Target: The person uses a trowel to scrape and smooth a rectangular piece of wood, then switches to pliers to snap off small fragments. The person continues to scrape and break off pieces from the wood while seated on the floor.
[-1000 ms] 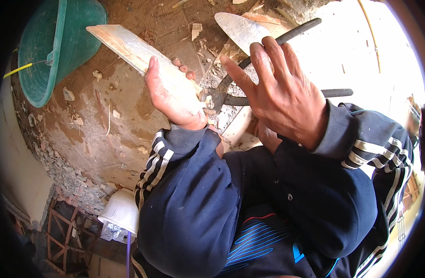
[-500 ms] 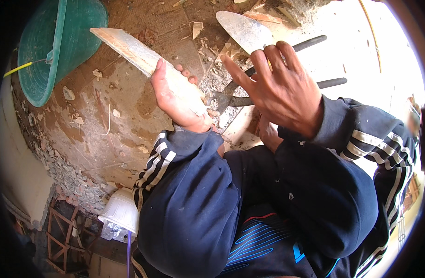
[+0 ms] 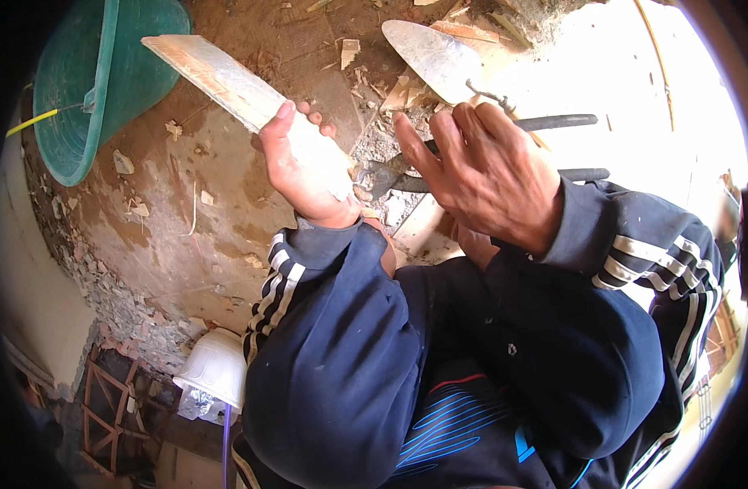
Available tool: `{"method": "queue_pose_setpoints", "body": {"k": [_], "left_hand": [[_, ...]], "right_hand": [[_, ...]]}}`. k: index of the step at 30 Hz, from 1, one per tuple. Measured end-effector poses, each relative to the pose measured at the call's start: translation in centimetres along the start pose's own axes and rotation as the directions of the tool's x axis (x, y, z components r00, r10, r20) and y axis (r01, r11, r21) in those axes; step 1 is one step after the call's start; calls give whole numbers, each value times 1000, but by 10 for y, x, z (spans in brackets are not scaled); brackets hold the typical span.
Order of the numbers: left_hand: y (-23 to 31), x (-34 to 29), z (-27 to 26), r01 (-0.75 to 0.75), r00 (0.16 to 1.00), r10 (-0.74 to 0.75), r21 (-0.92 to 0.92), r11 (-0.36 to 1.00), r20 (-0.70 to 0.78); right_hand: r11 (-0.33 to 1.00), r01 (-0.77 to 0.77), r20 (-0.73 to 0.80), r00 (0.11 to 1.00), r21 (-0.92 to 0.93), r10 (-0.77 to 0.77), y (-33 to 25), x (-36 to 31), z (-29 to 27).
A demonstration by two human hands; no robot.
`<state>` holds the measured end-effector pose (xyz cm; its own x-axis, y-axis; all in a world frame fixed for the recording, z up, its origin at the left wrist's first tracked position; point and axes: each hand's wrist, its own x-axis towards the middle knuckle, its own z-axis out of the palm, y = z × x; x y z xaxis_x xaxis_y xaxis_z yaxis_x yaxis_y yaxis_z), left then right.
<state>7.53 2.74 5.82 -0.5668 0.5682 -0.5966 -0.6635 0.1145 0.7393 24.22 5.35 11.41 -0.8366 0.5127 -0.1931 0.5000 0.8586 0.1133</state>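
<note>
My left hand [image 3: 302, 175] is wrapped round a long, narrow strip of tile [image 3: 215, 75], pale and dusty with a brownish edge, tilted up toward the far left. At the strip's near end are the jaws of a pair of nippers [image 3: 379, 180]; whether they bite on it I cannot make out. My right hand [image 3: 492, 167] grips the nippers' dark handles, which stick out to its right, with the index finger stretched toward the tile. Beyond the right hand a trowel [image 3: 432, 59] with a pointed, dusty blade lies on the floor; its handle is partly hidden.
A green tub [image 3: 137, 90] lies tipped at the far left, a yellow rod beside it. Broken chips and rubble [image 3: 125, 301] litter the brown floor [image 3: 186, 253]. A white plastic container [image 3: 215, 371] is near my left knee. Bright light washes out the right side.
The nippers' handles have come closer together and swung nearer to me, my right hand closing down on them. The tile strip has shifted slightly left and away.
</note>
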Motion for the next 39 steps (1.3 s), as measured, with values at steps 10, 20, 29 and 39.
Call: {"method": "queue_pose_setpoints", "body": {"k": [10,20,29,39], "left_hand": [[18,1,-3,-85,974,108,-120,989,198],[25,13,-14,308,907,-180,-308,900,382],[31,14,-15,473,827,-339,-232,850,448],[29,0,-3,278,920,-174,-269,922,352]], "right_hand": [[988,-40,-44,998,150,47,27,5,3],[586,-210,228,973,783,44,48,-9,8],[952,-29,-96,994,305,61,33,12,-20],[970,43,-166,986,241,-3,27,25,-38]]}}
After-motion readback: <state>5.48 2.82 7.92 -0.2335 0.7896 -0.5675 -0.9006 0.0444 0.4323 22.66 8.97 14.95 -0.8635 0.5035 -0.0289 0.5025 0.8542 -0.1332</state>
